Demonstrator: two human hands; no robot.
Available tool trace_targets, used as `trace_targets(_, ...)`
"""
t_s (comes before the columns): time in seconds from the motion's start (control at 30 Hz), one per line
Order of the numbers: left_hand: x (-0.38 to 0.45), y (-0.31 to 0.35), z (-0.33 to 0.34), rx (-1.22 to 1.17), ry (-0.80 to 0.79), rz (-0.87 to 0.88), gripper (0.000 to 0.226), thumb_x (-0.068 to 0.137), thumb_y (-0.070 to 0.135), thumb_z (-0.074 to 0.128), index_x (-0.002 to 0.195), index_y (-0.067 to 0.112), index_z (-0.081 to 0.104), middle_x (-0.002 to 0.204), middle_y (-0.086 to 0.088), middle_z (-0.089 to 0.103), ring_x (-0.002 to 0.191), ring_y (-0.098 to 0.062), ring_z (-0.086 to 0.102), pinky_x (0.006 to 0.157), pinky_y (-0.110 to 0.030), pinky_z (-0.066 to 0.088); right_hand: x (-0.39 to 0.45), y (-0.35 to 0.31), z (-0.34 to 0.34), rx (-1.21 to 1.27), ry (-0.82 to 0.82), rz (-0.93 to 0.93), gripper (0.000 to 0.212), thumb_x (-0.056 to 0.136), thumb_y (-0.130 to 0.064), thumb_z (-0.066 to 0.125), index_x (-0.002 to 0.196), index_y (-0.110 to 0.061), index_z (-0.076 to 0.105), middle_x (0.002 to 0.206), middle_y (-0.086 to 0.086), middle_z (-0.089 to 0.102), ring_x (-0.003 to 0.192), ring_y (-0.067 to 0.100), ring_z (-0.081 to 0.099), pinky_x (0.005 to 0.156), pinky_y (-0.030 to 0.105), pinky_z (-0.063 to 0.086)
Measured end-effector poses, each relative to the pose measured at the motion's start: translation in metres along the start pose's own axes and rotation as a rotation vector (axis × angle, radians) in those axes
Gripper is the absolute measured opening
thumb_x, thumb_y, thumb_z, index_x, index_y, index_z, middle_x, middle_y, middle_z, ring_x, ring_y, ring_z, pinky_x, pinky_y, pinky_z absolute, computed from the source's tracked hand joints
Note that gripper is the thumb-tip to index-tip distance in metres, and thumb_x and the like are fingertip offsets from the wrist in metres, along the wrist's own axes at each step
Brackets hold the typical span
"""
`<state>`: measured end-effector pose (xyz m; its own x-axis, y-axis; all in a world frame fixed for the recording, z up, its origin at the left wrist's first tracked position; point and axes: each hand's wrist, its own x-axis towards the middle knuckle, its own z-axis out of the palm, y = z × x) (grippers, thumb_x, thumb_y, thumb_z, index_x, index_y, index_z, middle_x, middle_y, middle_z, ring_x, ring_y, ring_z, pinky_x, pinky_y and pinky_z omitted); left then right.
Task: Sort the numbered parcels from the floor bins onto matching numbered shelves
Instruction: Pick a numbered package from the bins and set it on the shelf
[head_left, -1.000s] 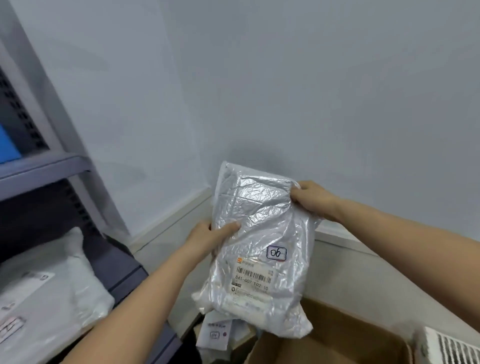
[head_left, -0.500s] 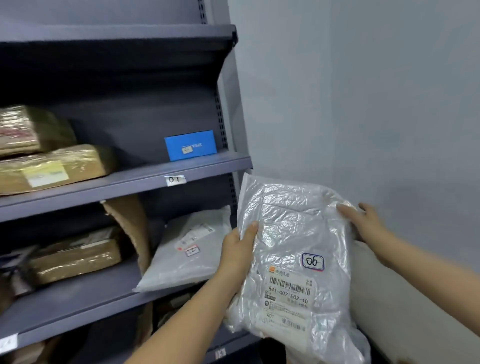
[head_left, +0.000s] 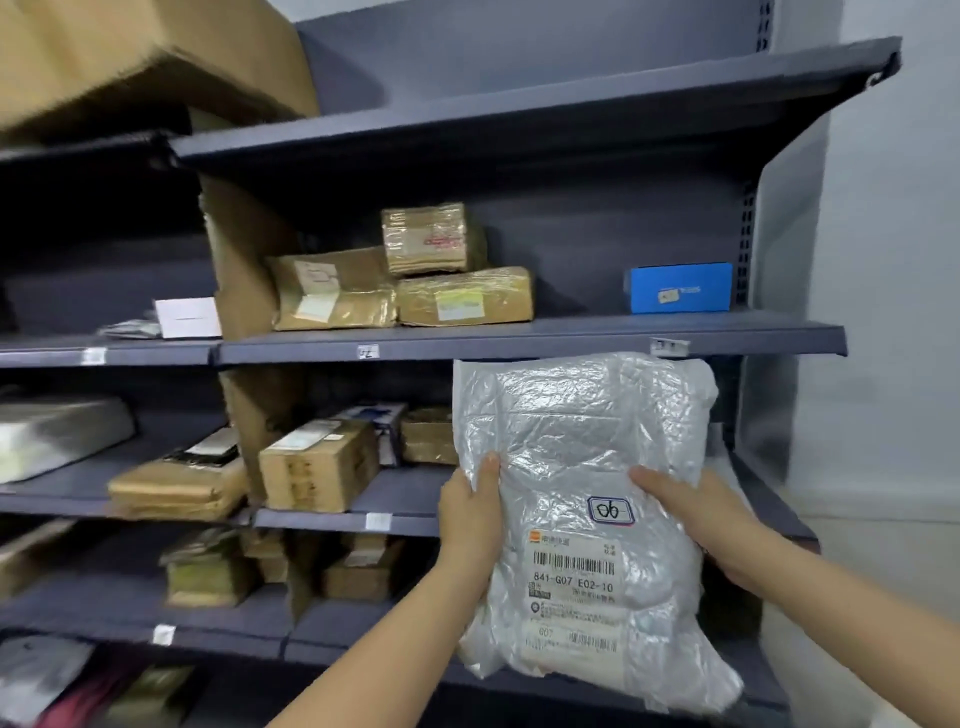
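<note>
I hold a crinkled silver-white plastic parcel upright in front of the dark grey shelving. A handwritten sticker on it reads "06" and a barcode label sits below that. My left hand grips its left edge, thumb on the front. My right hand grips its right side, fingers behind the bag. The parcel covers the right end of the second shelf from the top. Small white number tags are stuck on the shelf edges; their digits are mostly blurred.
Brown taped boxes and a blue box sit on the upper shelf. More cardboard parcels fill the shelves below, split by cardboard dividers. A large carton sits on top at left. A grey wall stands to the right.
My view has swung left from the wall corner and floor box to the shelving. Both hands carried the parcel along; my right hand slid from its top corner down to its right side.
</note>
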<state>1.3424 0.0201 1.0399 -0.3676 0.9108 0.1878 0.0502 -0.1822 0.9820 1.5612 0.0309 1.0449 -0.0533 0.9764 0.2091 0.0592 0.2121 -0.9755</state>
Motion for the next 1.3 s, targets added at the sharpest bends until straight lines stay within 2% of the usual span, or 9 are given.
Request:
trace_targets(0.23, 0.013, 0.004, -0.165, 0.099, 0.185, 0.096, 0.017, 0.102, 0.031, 0.045, 0.106, 0.022, 0.059, 0.094, 0.009, 0.065, 0.086, -0.006, 0.06, 0.07, -0.018, 0.045, 0.008, 0.003, 0.17, 0.066, -0.13, -0.002, 0.007, 0.09, -0.024, 0.067, 0.096, -0.024, 0.068, 0.095, -0.002, 0.074, 0.086, 0.014, 0.07, 0.072, 0.028, 0.053)
trace_targets(0.3, 0.017, 0.002, -0.208, 0.142, 0.237, 0.093, 0.023, 0.102, 0.032, 0.045, 0.108, 0.018, 0.062, 0.094, 0.007, 0.065, 0.088, -0.01, 0.06, 0.072, -0.023, 0.044, 0.009, 0.004, 0.214, 0.09, -0.178, -0.005, 0.008, 0.091, -0.025, 0.066, 0.099, -0.026, 0.067, 0.092, -0.008, 0.074, 0.084, 0.009, 0.07, 0.069, 0.023, 0.053)
trace_targets(0.4, 0.018, -0.004, -0.27, 0.194, 0.291, 0.036, 0.033, 0.101, 0.036, 0.045, 0.099, 0.011, 0.067, 0.09, -0.002, 0.069, 0.087, -0.019, 0.064, 0.072, -0.03, 0.048, 0.008, 0.003, 0.274, 0.096, -0.253, -0.004, 0.009, 0.093, -0.025, 0.063, 0.1, -0.024, 0.068, 0.082, -0.013, 0.074, 0.074, 0.0, 0.07, 0.057, 0.012, 0.05)
trace_targets(0.53, 0.02, -0.012, -0.343, 0.231, 0.34, -0.019, 0.035, 0.101, 0.036, 0.044, 0.091, 0.012, 0.068, 0.086, -0.005, 0.071, 0.086, -0.023, 0.068, 0.075, -0.034, 0.051, 0.007, 0.004, 0.35, 0.116, -0.343, 0.02, 0.01, 0.093, -0.025, 0.063, 0.1, -0.02, 0.069, 0.082, -0.009, 0.076, 0.074, 0.006, 0.072, 0.057, 0.014, 0.051)
trace_targets(0.7, 0.028, -0.023, -0.42, 0.162, 0.458, -0.075, 0.027, 0.101, 0.032, 0.046, 0.083, 0.019, 0.061, 0.075, 0.006, 0.061, 0.07, -0.007, 0.056, 0.06, -0.023, 0.041, 0.017, 0.006, 0.442, 0.103, -0.44, 0.004, 0.013, 0.093, -0.026, 0.062, 0.103, -0.021, 0.069, 0.091, -0.009, 0.075, 0.082, 0.005, 0.071, 0.067, 0.018, 0.052)
trace_targets(0.87, 0.042, -0.034, -0.491, 0.133, 0.545, -0.139, 0.017, 0.101, 0.029, 0.048, 0.102, 0.016, 0.058, 0.085, 0.012, 0.057, 0.087, -0.011, 0.055, 0.081, -0.029, 0.04, 0.03, 0.014, 0.536, 0.146, -0.571, -0.007, 0.014, 0.094, -0.023, 0.062, 0.107, -0.022, 0.067, 0.1, -0.006, 0.074, 0.093, 0.011, 0.069, 0.078, 0.024, 0.053)
trace_targets(1.03, 0.075, -0.038, -0.564, 0.175, 0.604, -0.19, 0.036, 0.101, 0.032, 0.047, 0.128, 0.012, 0.058, 0.117, -0.003, 0.066, 0.108, -0.022, 0.061, 0.094, -0.035, 0.046, 0.052, 0.018, 0.628, 0.167, -0.631, -0.03, 0.009, 0.094, -0.021, 0.062, 0.1, -0.025, 0.067, 0.098, -0.004, 0.074, 0.083, 0.004, 0.07, 0.068, 0.018, 0.052)
trace_targets(1.17, 0.105, -0.041, -0.624, 0.233, 0.65, -0.238, 0.034, 0.101, 0.035, 0.046, 0.122, 0.013, 0.061, 0.116, -0.002, 0.066, 0.107, -0.022, 0.061, 0.094, -0.035, 0.046, 0.074, 0.015, 0.701, 0.18, -0.74, -0.007, 0.01, 0.096, -0.018, 0.059, 0.102, -0.019, 0.066, 0.089, -0.006, 0.072, 0.07, -0.001, 0.069, 0.055, 0.011, 0.049)
trace_targets(1.3, 0.123, -0.066, -0.689, 0.165, 0.753, -0.283, 0.043, 0.086, 0.05, 0.057, 0.11, 0.016, 0.068, 0.096, -0.007, 0.073, 0.093, -0.028, 0.068, 0.094, -0.051, 0.051, 0.081, 0.024, 0.778, 0.132, -0.804, 0.012, 0.01, 0.093, -0.025, 0.064, 0.101, -0.021, 0.068, 0.101, 0.001, 0.074, 0.092, 0.015, 0.07, 0.084, 0.031, 0.056)
